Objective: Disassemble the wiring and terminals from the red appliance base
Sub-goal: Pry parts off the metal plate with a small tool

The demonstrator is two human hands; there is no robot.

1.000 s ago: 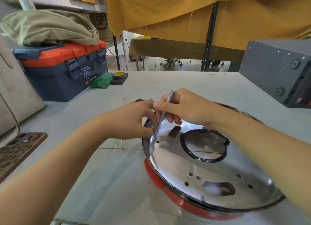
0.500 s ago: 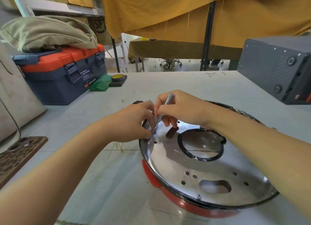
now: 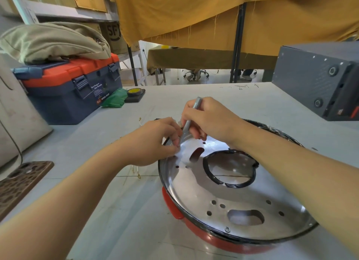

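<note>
Red appliance base (image 3: 213,238) at counter (image 3: 120,211) near edge. Right hand (image 3: 211,119) grips screwdriver (image 3: 191,117), tip at base's far-left rim; left hand (image 3: 155,143) pinches there, hiding tip. Toolbox (image 3: 73,92) far-left, grey box (image 3: 318,83) far-right.

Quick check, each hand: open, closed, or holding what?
Left hand: fingers pinched at the tool tip by the appliance base rim; what they hold is hidden.
Right hand: grips the slim metal tool.

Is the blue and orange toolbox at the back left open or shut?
Shut. The toolbox has its orange lid seated flat on the blue body, both front latches lie down, and a khaki cloth bundle rests on top.
</note>
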